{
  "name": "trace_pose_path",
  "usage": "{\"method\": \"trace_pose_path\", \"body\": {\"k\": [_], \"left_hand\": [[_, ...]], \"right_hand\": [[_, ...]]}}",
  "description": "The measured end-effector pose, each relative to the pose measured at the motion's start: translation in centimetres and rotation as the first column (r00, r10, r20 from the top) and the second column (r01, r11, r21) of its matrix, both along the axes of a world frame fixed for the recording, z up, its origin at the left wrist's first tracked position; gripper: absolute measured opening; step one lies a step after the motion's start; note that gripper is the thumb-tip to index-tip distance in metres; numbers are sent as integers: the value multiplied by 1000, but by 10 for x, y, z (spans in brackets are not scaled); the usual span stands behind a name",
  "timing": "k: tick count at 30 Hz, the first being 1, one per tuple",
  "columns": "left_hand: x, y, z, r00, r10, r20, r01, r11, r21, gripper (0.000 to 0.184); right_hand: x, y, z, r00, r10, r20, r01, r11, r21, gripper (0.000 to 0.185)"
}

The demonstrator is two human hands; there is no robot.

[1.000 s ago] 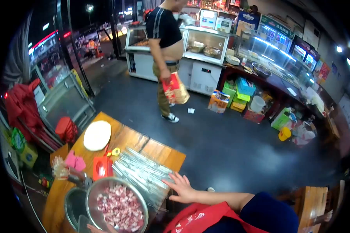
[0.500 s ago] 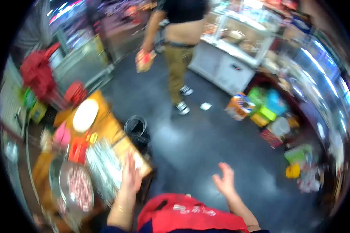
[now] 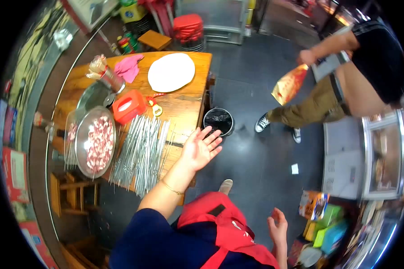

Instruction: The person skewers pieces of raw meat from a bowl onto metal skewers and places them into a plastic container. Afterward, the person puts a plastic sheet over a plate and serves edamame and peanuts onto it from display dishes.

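My left hand (image 3: 201, 150) is held out palm up with its fingers spread, and nothing lies in it. It is beside the right edge of the wooden table (image 3: 191, 107). A pile of metal skewers (image 3: 141, 152) lies on the table to its left. Beyond the skewers stands a bowl of raw meat pieces (image 3: 99, 141). My right hand (image 3: 278, 224) hangs low at my right side over the floor, fingers loosely bent and apart, with no object visible in it. Between my arms shows my red apron (image 3: 220, 215).
A white plate (image 3: 171, 72), a red tissue box (image 3: 129, 106) and a pink cloth (image 3: 129, 68) are on the table. A black-lined bin (image 3: 218, 121) stands by its edge. Ahead right, a person (image 3: 336, 89) carries a red-gold bag (image 3: 290, 84). Boxes (image 3: 313, 204) sit at lower right.
My view has swung left toward the table, so the table and the person appear further right. My left hand has turned palm up, and my right hand is lower.
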State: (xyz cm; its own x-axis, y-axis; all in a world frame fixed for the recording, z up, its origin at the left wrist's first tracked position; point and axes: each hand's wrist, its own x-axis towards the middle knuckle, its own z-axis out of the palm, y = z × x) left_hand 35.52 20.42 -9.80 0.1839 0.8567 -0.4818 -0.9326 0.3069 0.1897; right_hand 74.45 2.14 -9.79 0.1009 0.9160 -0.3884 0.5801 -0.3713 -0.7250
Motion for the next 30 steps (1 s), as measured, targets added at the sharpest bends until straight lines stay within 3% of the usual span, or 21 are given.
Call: {"method": "trace_pose_path", "body": {"k": [6, 8, 9, 10, 12, 13, 16, 19, 22, 24, 27, 29, 30], "left_hand": [[5, 91, 19, 995, 80, -61, -73, 991, 108, 48], [-8, 114, 26, 980, 172, -102, -160, 980, 115, 48], [-14, 122, 31, 967, 237, -96, -219, 962, 165, 49], [-19, 124, 36, 932, 306, -195, -267, 942, 201, 53], [-24, 124, 48, 863, 444, -241, -414, 895, 166, 58], [-26, 122, 50, 849, 473, -238, -443, 880, 168, 58], [-27, 109, 57, 758, 630, -172, -614, 777, 141, 63], [-34, 104, 60, 567, 782, -259, -798, 600, 66, 61], [-50, 114, 50, 483, 851, -206, -856, 508, 96, 60], [-52, 135, 53, 386, 901, -200, -918, 396, 9, 60], [-49, 165, 78, 305, 937, -173, -949, 314, 30, 61], [-55, 186, 88, 241, 942, -232, -965, 258, 44, 61], [-59, 197, 89, 194, 946, -259, -974, 217, 62, 62]], "right_hand": [[41, 149, 1, 985, 172, -9, -172, 985, 9, 37], [53, 205, -17, 976, 169, -135, -174, 984, -31, 36], [45, 242, -13, 960, 256, -115, -259, 966, -17, 34], [37, 279, -13, 934, 354, -54, -355, 935, -12, 33], [2, 357, -13, 911, 360, -202, -385, 917, -102, 32], [-14, 395, -28, 829, 550, -100, -532, 831, 163, 32], [-124, 501, 18, 639, 765, -76, -716, 628, 305, 33], [-232, 575, 44, 430, 903, -13, -816, 395, 422, 38], [-335, 612, 55, 278, 960, 23, -844, 233, 483, 51], [-396, 626, 39, 152, 986, 73, -837, 89, 540, 65], [-485, 630, 40, 50, 998, 44, -830, 17, 558, 61], [-555, 637, 23, -117, 984, 135, -796, -174, 580, 56], [-596, 639, 13, -130, 984, 123, -764, -178, 620, 51]]}}
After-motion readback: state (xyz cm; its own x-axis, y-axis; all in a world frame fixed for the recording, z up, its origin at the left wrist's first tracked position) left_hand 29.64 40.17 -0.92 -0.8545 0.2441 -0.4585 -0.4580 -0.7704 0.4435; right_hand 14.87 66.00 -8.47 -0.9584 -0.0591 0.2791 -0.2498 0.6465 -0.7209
